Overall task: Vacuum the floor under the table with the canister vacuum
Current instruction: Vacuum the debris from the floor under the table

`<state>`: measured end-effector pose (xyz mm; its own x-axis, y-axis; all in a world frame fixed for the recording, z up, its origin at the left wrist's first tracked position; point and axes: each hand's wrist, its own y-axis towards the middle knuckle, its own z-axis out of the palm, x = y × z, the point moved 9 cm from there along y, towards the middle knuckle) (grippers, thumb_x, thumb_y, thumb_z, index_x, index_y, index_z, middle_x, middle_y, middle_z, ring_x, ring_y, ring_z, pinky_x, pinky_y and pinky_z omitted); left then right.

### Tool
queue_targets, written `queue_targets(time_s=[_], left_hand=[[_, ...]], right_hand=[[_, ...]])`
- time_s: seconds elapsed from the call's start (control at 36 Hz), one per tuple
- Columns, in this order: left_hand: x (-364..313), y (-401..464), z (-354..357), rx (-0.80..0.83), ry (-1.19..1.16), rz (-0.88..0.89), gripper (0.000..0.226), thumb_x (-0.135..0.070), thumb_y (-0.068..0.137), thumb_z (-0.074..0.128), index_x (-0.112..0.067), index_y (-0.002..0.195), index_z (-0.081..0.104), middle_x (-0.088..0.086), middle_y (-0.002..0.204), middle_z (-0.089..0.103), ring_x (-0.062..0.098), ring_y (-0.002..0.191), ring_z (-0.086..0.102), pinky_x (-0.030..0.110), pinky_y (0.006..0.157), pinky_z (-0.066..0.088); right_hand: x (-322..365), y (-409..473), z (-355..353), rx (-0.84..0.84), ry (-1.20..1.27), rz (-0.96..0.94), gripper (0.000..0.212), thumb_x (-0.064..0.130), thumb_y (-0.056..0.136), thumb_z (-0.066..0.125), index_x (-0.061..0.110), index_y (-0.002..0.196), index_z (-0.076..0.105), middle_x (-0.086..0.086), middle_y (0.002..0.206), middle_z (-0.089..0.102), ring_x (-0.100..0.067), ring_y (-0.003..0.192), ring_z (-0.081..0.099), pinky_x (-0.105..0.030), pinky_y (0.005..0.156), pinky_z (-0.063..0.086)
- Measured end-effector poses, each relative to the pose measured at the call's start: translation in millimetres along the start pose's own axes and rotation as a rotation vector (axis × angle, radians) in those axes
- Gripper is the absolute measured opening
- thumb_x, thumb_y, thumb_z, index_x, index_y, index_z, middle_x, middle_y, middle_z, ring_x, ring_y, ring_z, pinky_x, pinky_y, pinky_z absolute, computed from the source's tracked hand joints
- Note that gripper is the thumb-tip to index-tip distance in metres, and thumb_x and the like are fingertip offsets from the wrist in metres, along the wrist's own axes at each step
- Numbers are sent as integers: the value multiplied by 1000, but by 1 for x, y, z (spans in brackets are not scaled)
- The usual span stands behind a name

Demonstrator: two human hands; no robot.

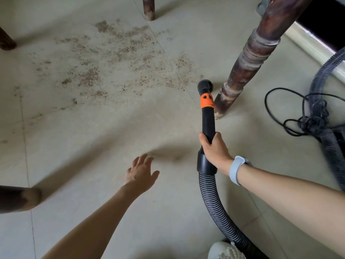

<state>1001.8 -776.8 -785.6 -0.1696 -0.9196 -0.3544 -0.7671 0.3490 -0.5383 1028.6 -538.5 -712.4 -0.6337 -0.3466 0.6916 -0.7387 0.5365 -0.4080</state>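
On the pale tiled floor (104, 139) beneath the dark turned wooden counter legs, brownish sawdust-like debris (112, 58) lies scattered between the legs, well apart from the hands. No container shows its contents. The right hand (214, 150) has its grip curled round the black plastic vacuum wand (208, 120), fingers wrapped just above the cuff where the ribbed black hose (214, 200) joins it. An orange collar (206, 100) sits further up the wand, and the small black round brush nozzle (204, 86) lies near the floor just beside the nearest turned counter leg (248, 60). The left hand (141, 172) reaches forward with its grip wide, fingers spread, holding nothing. A pale grey wristband (237, 170) circles the right wrist. A tangled black power cord (308, 114) lies on the floor at right, beside another loop of hose.
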Motion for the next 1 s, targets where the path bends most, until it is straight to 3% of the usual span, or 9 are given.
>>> queue_targets(time_s=[0.06, 0.11, 0.31, 0.44, 0.53, 0.64, 0.75, 0.89, 1.0], left_hand=[[-11, 4, -12, -20, -42, 30, 56, -38, 95, 50, -19, 145, 33, 1, 154, 26, 23, 141, 23, 39, 112, 28], [-25, 10, -25, -41, -80, 64, 51, -35, 96, 50, -17, 142, 38, 4, 147, 36, 23, 135, 33, 37, 110, 31], [-76, 31, -62, -10, -194, 138, 40, -35, 96, 50, -15, 131, 51, 2, 123, 62, 21, 112, 57, 25, 90, 42], [-105, 30, -55, 148, -430, 137, 53, -46, 92, 53, -17, 136, 44, -7, 112, 59, 15, 105, 58, 24, 87, 44], [-115, 26, -40, 220, -538, 150, 60, -49, 91, 54, -16, 139, 38, -5, 119, 58, 14, 109, 57, 26, 90, 46], [-112, 18, -22, 199, -908, 53, 50, -45, 91, 55, -13, 127, 44, 5, 110, 63, 19, 97, 65, 35, 89, 53], [-109, 6, -12, 140, -1250, -11, 29, -36, 93, 54, -15, 111, 47, 9, 87, 61, 22, 69, 66, 36, 71, 58], [-95, 7, -34, -102, -1180, 38, 32, -30, 89, 64, -10, 103, 44, 11, 66, 54, 20, 47, 55, 39, 55, 53], [-78, 6, -65, -258, -814, 60, 50, -44, 79, 71, -16, 111, 44, 5, 66, 63, 22, 55, 64, 37, 62, 56]], right_hand=[[2, 4, -3, 3, 13, -11, 35, 39, 96, 48, 5, 101, 41, 0, 76, 49, -19, 67, 53, -23, 51, 37], [4, 11, -7, -8, 41, -5, 36, 40, 96, 48, 5, 101, 43, -1, 78, 51, -22, 73, 54, -28, 55, 38], [17, 43, -7, -17, 231, 46, 37, 40, 95, 50, 4, 105, 50, -8, 93, 57, -27, 92, 58, -37, 84, 46], [28, 58, 5, 29, 358, 56, 40, 42, 95, 49, 5, 108, 50, -7, 91, 55, -23, 87, 55, -31, 77, 41], [32, 60, 17, 79, 396, 57, 39, 45, 94, 48, 8, 105, 50, -3, 85, 54, -21, 84, 55, -32, 76, 43], [40, 56, 30, 130, 409, 38, 35, 44, 95, 47, 9, 101, 49, -3, 84, 53, -18, 79, 54, -30, 73, 43], [51, 51, 37, 168, 392, -3, 34, 43, 96, 47, 9, 98, 49, -3, 81, 52, -19, 78, 53, -28, 66, 42], [69, 50, 43, 165, 379, -1, 34, 42, 96, 48, 8, 101, 48, 0, 76, 49, -17, 71, 51, -26, 55, 36], [78, 53, 46, 148, 466, 70, 32, 39, 93, 51, 9, 104, 50, -1, 75, 50, -16, 68, 51, -28, 56, 36]])
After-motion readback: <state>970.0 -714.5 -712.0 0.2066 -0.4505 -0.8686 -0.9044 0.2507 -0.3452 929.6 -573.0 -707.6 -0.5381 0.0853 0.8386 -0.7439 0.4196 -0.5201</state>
